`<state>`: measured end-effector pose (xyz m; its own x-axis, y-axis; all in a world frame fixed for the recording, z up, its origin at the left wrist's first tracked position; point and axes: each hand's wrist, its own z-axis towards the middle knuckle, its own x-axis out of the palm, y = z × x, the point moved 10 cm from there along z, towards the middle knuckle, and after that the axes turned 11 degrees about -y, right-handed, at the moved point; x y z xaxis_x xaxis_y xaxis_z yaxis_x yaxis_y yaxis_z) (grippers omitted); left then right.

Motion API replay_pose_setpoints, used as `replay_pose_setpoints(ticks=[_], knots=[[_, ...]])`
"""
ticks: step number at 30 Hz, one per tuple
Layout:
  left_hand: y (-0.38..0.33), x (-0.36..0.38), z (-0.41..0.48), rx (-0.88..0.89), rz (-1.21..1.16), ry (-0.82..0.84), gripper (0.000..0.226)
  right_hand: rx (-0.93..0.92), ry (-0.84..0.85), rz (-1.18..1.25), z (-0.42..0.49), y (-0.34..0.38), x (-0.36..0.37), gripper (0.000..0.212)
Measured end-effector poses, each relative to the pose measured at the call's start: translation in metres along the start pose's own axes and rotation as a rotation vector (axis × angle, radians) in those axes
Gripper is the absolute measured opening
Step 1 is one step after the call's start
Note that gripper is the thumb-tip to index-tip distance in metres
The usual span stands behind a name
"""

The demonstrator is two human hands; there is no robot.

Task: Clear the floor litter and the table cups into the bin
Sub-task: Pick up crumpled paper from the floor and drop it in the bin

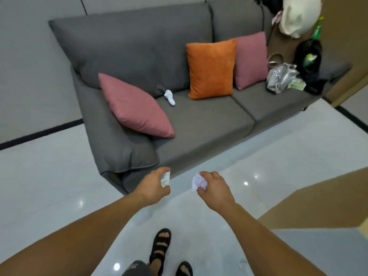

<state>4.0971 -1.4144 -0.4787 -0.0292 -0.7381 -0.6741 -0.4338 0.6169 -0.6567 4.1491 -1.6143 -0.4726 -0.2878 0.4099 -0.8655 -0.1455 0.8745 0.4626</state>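
My left hand is stretched out over the floor in front of the sofa and grips a small pale piece of litter, mostly hidden inside the fingers. My right hand holds a crumpled ball of white paper between thumb and fingers. Both hands hover above the glossy grey floor. No bin and no table cups are in view.
A grey sofa stands straight ahead with two pink cushions, an orange cushion and a white sock. Bags pile up at its right end. A brown surface juts in at the right. My sandalled feet are below.
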Motion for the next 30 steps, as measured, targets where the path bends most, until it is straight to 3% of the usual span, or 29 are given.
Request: replay_pose_setpoints(ticks=[11, 20, 24, 30], knots=[[0.056, -0.172, -0.091, -0.074, 0.029, -0.311, 0.065, -0.481, 0.065, -0.145, -0.025, 0.23, -0.001, 0.045], [0.227, -0.309, -0.165, -0.293, -0.142, -0.533, 0.067, -0.748, 0.221, -0.203, -0.07, 0.437, 0.091, 0.038], [0.311, -0.375, -0.206, -0.385, -0.169, -0.606, 0.069, -0.834, 0.273, -0.222, -0.097, 0.535, 0.15, 0.05], [0.41, -0.46, -0.252, -0.47, -0.153, -0.704, 0.071, -0.988, 0.323, -0.206, -0.141, 0.669, 0.232, 0.051]])
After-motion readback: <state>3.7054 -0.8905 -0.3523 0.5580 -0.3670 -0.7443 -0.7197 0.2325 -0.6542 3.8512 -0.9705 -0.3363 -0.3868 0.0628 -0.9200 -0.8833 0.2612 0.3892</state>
